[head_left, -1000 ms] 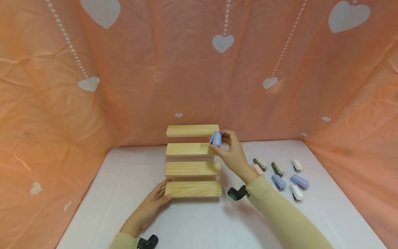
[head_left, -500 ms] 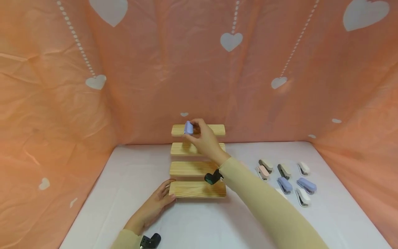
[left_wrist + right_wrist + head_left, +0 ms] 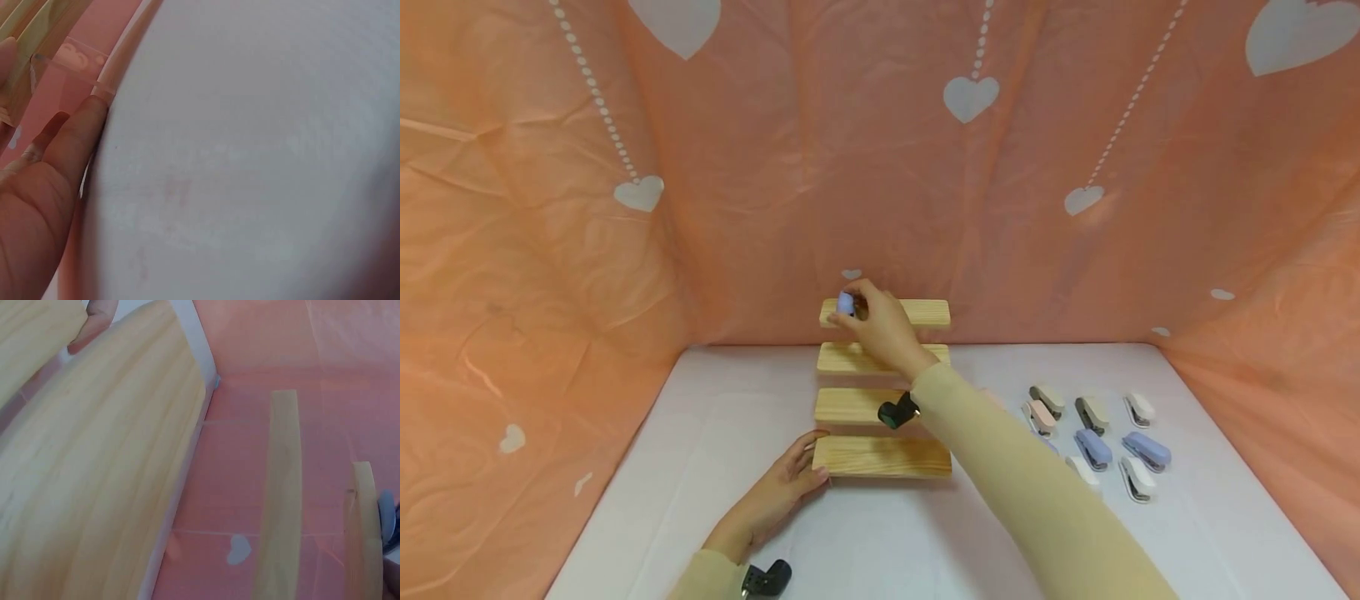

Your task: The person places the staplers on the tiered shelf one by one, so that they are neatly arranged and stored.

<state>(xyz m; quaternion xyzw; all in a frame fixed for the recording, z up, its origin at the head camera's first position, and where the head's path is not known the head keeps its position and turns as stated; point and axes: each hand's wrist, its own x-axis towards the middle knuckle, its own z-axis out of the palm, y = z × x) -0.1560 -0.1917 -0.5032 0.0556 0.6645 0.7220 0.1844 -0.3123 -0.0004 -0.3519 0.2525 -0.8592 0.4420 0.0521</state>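
Observation:
A stand with four pale wooden shelves, one above another, is at the centre of the head view; its bottom shelf (image 3: 882, 457) is nearest. My right hand (image 3: 883, 325) pinches a small blue-purple stapler (image 3: 846, 303) at the left end of the top shelf (image 3: 929, 312). In the right wrist view the stapler (image 3: 387, 515) is against the shelf's face at the right edge, with little of the hand showing. My left hand (image 3: 775, 496) grips the left end of the bottom shelf; in the left wrist view its fingers (image 3: 75, 134) lie beside the stand's clear side piece.
Several small staplers lie on the white table (image 3: 730, 400) at the right: blue ones (image 3: 1093, 449), white ones (image 3: 1138, 479), a pink one (image 3: 1040, 417) and beige ones (image 3: 1092, 413). My right forearm passes over the table's middle. An orange cloth with hearts (image 3: 880, 183) hangs behind.
My right hand has carried the stapler left and up from the right side of the shelves to the top shelf's left end. The left hand keeps its hold; the head view has shifted slightly.

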